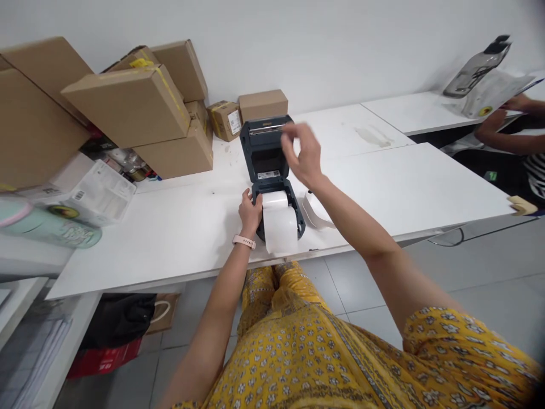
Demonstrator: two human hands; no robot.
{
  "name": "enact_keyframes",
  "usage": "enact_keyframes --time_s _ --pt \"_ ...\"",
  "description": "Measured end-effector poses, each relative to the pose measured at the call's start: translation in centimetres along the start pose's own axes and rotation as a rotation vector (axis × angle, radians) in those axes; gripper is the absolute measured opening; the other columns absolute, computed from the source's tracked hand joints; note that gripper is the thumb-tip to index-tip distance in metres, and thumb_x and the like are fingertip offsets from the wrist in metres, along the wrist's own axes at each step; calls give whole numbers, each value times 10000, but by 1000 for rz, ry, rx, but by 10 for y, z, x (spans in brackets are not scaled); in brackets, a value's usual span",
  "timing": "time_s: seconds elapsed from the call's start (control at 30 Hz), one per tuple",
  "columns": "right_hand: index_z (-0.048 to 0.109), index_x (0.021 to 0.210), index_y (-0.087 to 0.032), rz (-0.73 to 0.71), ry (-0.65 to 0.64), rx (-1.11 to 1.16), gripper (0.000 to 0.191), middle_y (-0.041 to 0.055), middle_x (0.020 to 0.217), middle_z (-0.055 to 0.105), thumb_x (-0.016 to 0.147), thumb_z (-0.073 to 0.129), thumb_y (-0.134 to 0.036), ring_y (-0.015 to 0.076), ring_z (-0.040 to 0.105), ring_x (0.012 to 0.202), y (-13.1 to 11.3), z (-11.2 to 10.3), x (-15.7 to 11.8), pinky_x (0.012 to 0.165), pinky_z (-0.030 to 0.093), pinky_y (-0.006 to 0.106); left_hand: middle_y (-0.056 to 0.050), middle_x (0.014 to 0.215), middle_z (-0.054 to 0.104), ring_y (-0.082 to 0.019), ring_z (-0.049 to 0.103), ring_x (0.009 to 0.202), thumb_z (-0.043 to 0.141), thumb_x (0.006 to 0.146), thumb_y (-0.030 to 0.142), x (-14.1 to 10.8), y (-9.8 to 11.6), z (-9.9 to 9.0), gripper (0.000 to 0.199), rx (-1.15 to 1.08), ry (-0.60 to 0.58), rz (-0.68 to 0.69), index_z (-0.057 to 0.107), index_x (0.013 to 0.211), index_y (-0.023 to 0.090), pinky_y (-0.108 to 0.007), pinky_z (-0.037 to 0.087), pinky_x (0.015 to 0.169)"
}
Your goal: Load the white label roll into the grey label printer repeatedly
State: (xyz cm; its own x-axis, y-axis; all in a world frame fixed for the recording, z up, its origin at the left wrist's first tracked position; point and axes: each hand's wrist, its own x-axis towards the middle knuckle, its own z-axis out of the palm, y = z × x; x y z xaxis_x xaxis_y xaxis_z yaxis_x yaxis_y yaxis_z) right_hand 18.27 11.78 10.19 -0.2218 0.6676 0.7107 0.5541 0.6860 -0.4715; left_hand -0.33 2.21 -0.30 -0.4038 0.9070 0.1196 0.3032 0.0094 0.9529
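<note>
A dark label printer (267,149) stands on the white table with its lid raised. Inside its lower half lies a white paper roll (275,200), and a strip of paper (281,230) hangs out over the front. My left hand (250,211) rests against the printer's left side, the thumb on its inner edge and the fingers around the outside. My right hand (303,152) is raised at the lid's right edge, its fingers curled and blurred; whether they touch the lid or hold anything is hidden. A white object (315,210) sits right of the printer, partly behind my right forearm.
Cardboard boxes (128,105) are stacked at the left, with smaller ones (264,105) behind the printer. A green bottle (51,221) stands at the far left. Another person's arms (502,132) show at the far right, near a clear bottle (477,67). The table's front edge is close to my body.
</note>
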Motion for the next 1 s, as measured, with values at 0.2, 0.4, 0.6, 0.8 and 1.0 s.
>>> enact_keyframes --time_s 0.2,0.4,0.6,0.8,1.0 --pt "591 1460 -159 15 -1001 -128 705 137 1456 662 864 739 -506 335 660 1284 0 20 -36 1061 531 415 -199 1370 707 -355 649 1322 562 971 358 -5 12 -1 549 297 -57 25 496 1476 156 -506 456 1136" --pt "501 1558 -139 -62 -1322 -207 998 137 1587 544 728 834 -580 393 552 1409 2 47 -8 1120 473 412 -120 1359 726 -319 682 1252 405 1014 271 -12 29 -3 612 532 -100 99 326 1618 222 -479 492 1077" --pt "648 1396 -134 -55 -1382 -241 884 129 1367 697 638 879 -526 353 668 1188 -6 53 0 932 539 372 -119 1360 725 -300 691 1211 352 1011 224 -13 36 -4 734 612 -167 152 92 1697 245 -460 495 1040" --pt "775 1093 -176 128 -1515 27 689 24 1015 769 506 973 -480 281 696 1002 -14 33 22 878 531 349 -117 1206 781 -305 712 1150 373 1006 239 -4 41 -13 770 675 -241 160 38 1699 249 -470 487 1027" --pt "708 1263 -196 57 -1406 357 882 50 1201 754 508 961 -577 280 687 1095 -12 -24 29 890 549 350 -138 1238 762 -333 707 1172 417 985 264 13 49 -17 828 799 -358 100 -2 1698 225 -482 490 1027"
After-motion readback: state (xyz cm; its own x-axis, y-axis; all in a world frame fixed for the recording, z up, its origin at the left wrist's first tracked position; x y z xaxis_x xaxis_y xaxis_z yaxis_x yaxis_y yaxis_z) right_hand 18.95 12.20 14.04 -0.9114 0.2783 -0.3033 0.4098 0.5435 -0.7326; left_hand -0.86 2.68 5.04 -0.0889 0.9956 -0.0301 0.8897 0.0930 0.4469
